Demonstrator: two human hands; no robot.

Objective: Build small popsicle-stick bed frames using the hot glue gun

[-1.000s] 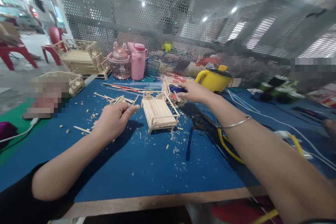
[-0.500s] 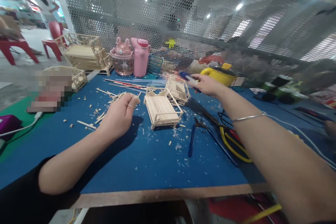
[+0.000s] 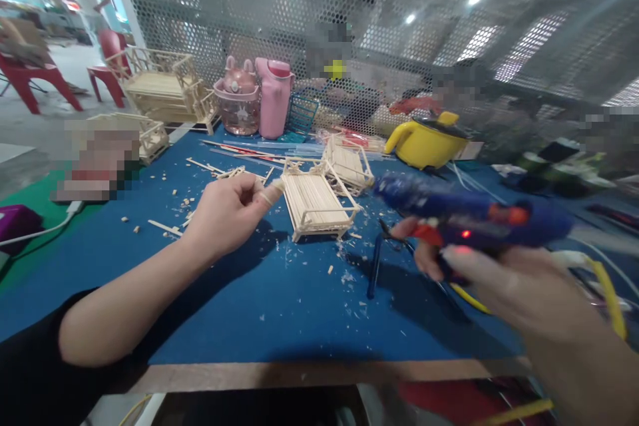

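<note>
A blue glue gun (image 3: 479,216) with an orange trigger and a lit red light is gripped in my right hand (image 3: 519,279), its nozzle pointing left. My left hand (image 3: 227,213) is closed, thumb toward the small wooden bed frame (image 3: 319,203); what its fingertips hold is too small to make out. Behind that frame stands a second wooden piece (image 3: 347,166). Thin sticks (image 3: 167,227) and small offcuts lie around my left hand. Blue-handled pliers (image 3: 374,266) rest on the blue mat under the glue gun, partly hidden.
Behind are a pink cup (image 3: 239,110), a pink bottle (image 3: 274,100) and a yellow pot (image 3: 426,145). A larger wooden model (image 3: 160,90) stands back left, near a blurred phone-like object (image 3: 97,166). A mesh panel rises behind; a person stands far left.
My right hand has come back toward me and to the right, with the glue gun now large and in full view. My left hand has shifted slightly, its thumb extended nearer the bed frame.
</note>
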